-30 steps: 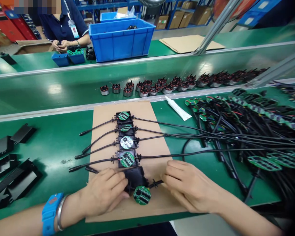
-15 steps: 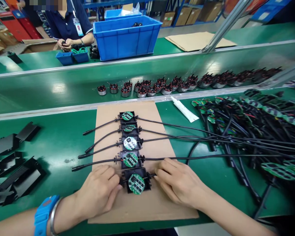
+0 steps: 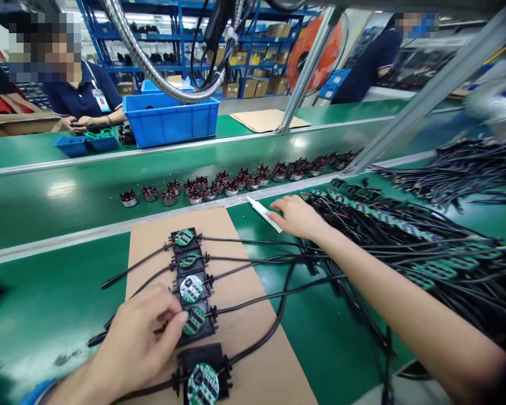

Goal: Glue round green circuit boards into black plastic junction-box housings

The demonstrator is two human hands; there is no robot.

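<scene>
My left hand [image 3: 141, 332] has thumb and index finger pinched at the left edge of a round green circuit board [image 3: 194, 320]. This board sits in a black plastic housing, in a column with several others. A white-faced board [image 3: 191, 288] lies just above it. Nearer me, a separate black housing [image 3: 204, 360] carries another green board [image 3: 203, 385], with a black cable [image 3: 257, 340] leaving its right side. Over the tail of a white tube [image 3: 263, 214] my right hand [image 3: 297, 216] reaches with fingers apart; whether they touch it I cannot tell.
Brown cardboard [image 3: 274, 365] lies under the housings. Cabled circuit boards [image 3: 438, 267] are heaped at right. Copper-wound stators [image 3: 196, 194] line the strip beyond the bench edge. Opposite stand a blue bin [image 3: 172, 121] and a seated co-worker [image 3: 84, 93]. A metal conduit [image 3: 152, 73] hangs overhead.
My right hand has left the nearest housing's cable and moved up to the white tube. My left hand has shifted to the board above. The view has tilted up and swung right.
</scene>
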